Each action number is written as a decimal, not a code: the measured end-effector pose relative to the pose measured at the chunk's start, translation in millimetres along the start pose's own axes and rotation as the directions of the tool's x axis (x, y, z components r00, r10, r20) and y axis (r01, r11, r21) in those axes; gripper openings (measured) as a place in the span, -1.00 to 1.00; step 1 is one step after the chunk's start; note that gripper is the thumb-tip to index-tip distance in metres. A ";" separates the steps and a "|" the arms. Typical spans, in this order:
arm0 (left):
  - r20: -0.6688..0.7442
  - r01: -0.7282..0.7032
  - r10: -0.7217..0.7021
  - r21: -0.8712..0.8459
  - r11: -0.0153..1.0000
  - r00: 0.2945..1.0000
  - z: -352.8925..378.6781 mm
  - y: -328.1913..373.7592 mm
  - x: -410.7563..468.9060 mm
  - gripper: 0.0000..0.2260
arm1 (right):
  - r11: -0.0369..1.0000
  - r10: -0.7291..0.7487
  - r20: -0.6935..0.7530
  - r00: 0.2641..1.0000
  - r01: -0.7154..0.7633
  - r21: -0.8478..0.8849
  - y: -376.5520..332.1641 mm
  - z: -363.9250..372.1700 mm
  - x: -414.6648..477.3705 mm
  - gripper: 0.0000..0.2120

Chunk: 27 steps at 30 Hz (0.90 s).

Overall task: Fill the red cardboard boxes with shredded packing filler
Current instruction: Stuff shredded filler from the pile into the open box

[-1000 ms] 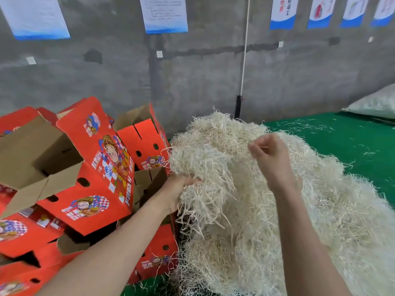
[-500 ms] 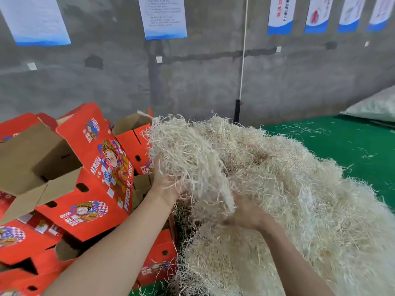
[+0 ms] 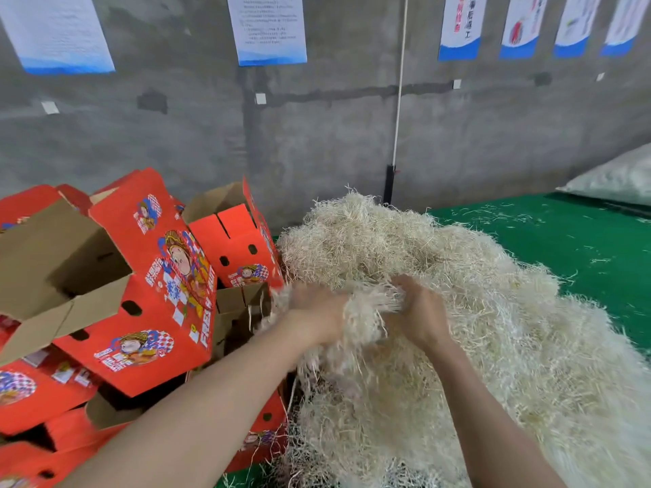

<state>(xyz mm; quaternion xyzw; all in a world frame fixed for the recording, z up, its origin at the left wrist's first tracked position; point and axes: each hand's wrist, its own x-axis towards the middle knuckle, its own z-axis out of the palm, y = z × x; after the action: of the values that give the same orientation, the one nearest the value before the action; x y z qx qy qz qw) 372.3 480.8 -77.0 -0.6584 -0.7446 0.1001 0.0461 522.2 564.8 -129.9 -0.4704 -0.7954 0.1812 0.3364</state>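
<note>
A big pale heap of shredded packing filler [image 3: 486, 311] lies on the green surface at centre right. Between my two hands is a blurred clump of filler [image 3: 363, 315], at the heap's left edge. My left hand [image 3: 313, 311] grips the clump from the left. My right hand [image 3: 419, 311] grips it from the right, fingers curled into the strands. Red cardboard boxes [image 3: 155, 294] printed with a cartoon figure are piled at the left, several tipped with brown insides showing. One open box [image 3: 239, 308] sits just below my left hand, its inside partly hidden.
A grey concrete wall [image 3: 317, 135] with hung posters [image 3: 267, 29] stands behind. A white cord [image 3: 400, 82] runs down the wall to a black fitting. The green mat [image 3: 563, 241] with stray strands spreads to the right. A whitish sack [image 3: 616, 177] lies at far right.
The clump I lifted high at the left has come down. My right hand moved up from under the filler to meet my left hand, and both now hold the clump low at the heap's edge.
</note>
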 end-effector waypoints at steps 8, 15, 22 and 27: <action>-0.657 0.140 -0.128 -0.035 0.990 0.743 -35.6 -36.3 17.2 -0.36 | 0.969 -0.001 -0.044 0.999 -0.009 -0.246 17.0 13.2 -12.6 -0.54; -0.668 0.130 -0.298 -0.290 0.948 0.682 -44.0 -57.6 14.6 -0.40 | 0.918 0.215 0.055 0.975 -0.183 -0.351 63.2 25.0 -41.3 -0.46; -0.597 -0.270 -0.610 -0.793 0.546 0.521 -75.5 -65.7 25.4 -0.58 | 0.917 0.178 0.091 0.980 -0.132 -0.377 60.8 28.0 -18.9 -0.41; 0.033 -0.266 -0.722 -0.917 -0.296 0.691 -86.4 -71.7 20.3 -0.81 | 0.872 0.275 0.243 0.930 -0.135 -0.470 55.5 38.0 -41.8 -0.41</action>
<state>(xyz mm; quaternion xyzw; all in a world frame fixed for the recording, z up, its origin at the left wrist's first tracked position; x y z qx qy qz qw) 317.4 500.4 21.0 -0.2265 -0.5848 -0.7459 -0.2243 543.9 556.7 -205.6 -0.5842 -0.8023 0.0989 0.0728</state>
